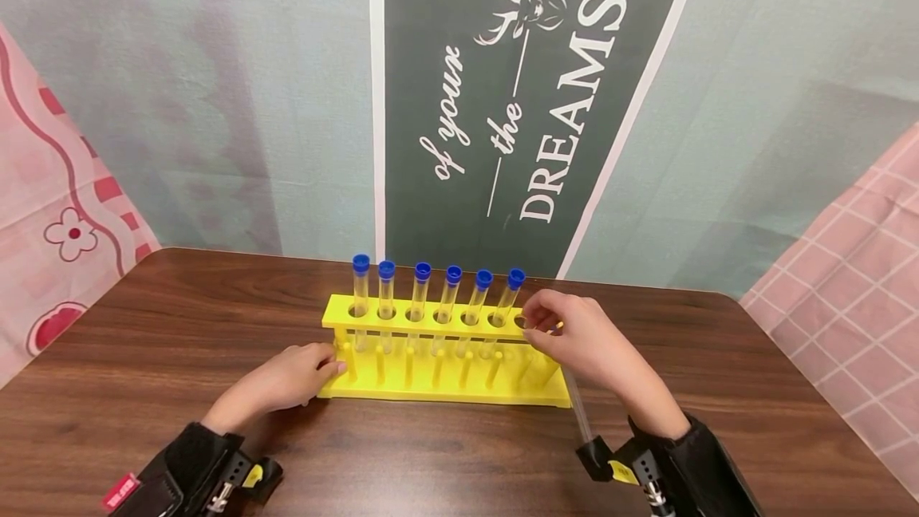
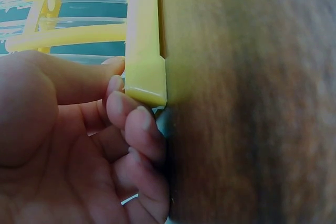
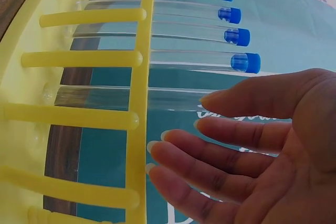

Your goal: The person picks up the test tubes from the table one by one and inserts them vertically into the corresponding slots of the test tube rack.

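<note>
A yellow test tube rack (image 1: 445,389) stands on the table. Several clear test tubes (image 1: 420,294) with blue caps (image 1: 422,270) lean in its holes. At the rack's left end, my left hand (image 1: 305,373) grips the base corner (image 2: 147,85) between thumb and curled fingers. My right hand (image 1: 577,333) is over the right end, just right of the last capped tube. In the right wrist view its fingers (image 3: 210,166) are loosely bent and apart, with nothing pinched. There the thumb hides the top of the nearest tube (image 3: 173,99).
Yellow pegs (image 1: 409,365) rise from the rack's base in front of the tubes. Brown wooden table (image 1: 179,325) surrounds the rack. Behind it hangs a blue-green cloth (image 1: 316,102) with a dark printed panel. Pink cloths (image 1: 854,325) hang at both sides.
</note>
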### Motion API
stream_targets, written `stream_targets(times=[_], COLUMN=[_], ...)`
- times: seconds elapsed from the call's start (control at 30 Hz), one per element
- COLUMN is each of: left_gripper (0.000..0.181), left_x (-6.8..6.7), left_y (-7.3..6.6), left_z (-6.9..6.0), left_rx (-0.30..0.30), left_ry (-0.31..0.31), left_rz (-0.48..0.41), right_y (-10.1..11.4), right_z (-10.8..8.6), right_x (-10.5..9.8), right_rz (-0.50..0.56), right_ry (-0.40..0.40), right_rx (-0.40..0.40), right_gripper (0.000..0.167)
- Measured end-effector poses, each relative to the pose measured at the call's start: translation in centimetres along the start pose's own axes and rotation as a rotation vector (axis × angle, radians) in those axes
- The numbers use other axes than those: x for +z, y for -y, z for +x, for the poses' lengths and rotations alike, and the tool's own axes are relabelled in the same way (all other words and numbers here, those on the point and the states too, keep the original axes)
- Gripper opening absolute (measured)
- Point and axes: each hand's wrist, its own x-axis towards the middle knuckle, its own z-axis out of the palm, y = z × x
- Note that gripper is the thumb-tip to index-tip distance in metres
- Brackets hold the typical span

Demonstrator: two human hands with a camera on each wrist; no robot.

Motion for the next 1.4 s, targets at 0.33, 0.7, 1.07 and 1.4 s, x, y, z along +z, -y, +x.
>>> stream_targets(times=[0.33, 0.7, 1.07, 1.4], left_gripper=[0.020, 0.018, 0.018, 0.017], left_x=[0.0, 0.0, -0.1, -0.1], left_y=[0.0, -0.1, -0.1, -0.1], left_z=[0.0, 0.0, -0.1, -0.1], left_rx=[0.001, -0.015, 0.003, -0.006], left_ry=[0.000, 0.002, 0.002, 0.009], left_rz=[0.002, -0.003, -0.006, -0.007], right_y=[-0.9, -2.1, -3.4, -4.5], right_z=[-1.1, -1.9, -2.3, -2.4], right_x=[0.0, -0.2, -1.0, -1.4], right_rz=[0.013, 0.023, 0.002, -0.003], right_ry=[-0.013, -0.028, -0.019, -0.003], right_rx=[0.016, 0.060, 0.109, 0.159], right_gripper=[0.013, 0.014, 0.009, 0.008])
